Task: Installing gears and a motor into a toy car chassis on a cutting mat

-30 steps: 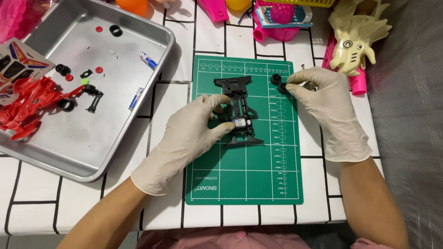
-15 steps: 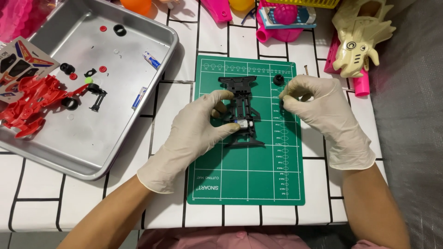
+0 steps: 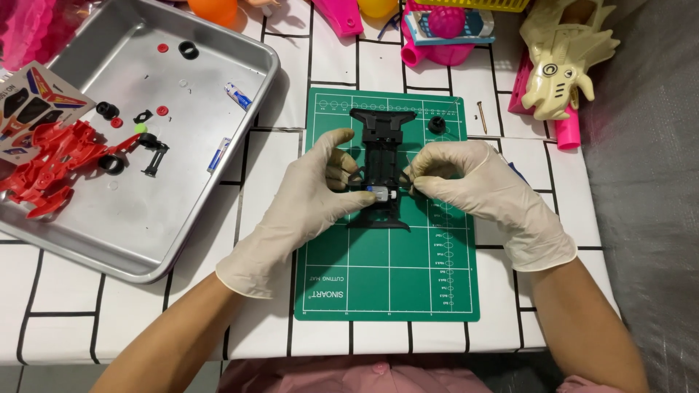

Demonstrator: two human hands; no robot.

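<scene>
On green mat [image 3: 386, 269]: black chassis [image 3: 381, 164] between left hand [image 3: 302, 207], right hand [image 3: 484, 193] grip.

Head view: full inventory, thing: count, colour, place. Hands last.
chassis: 1, black, on mat, both hands on it
cutting mat: 1, green, table centre
small wheel: 1, black, mat's top right
screw: 1, brass-coloured, right of mat
tray: 1, silver, left
car body: 1, red, in tray
sticker sheet: 1, multicoloured, tray's left edge
dragon toy: 1, cream, top right
left hand: 1, white glove, chassis left side
right hand: 1, white glove, chassis right side
</scene>
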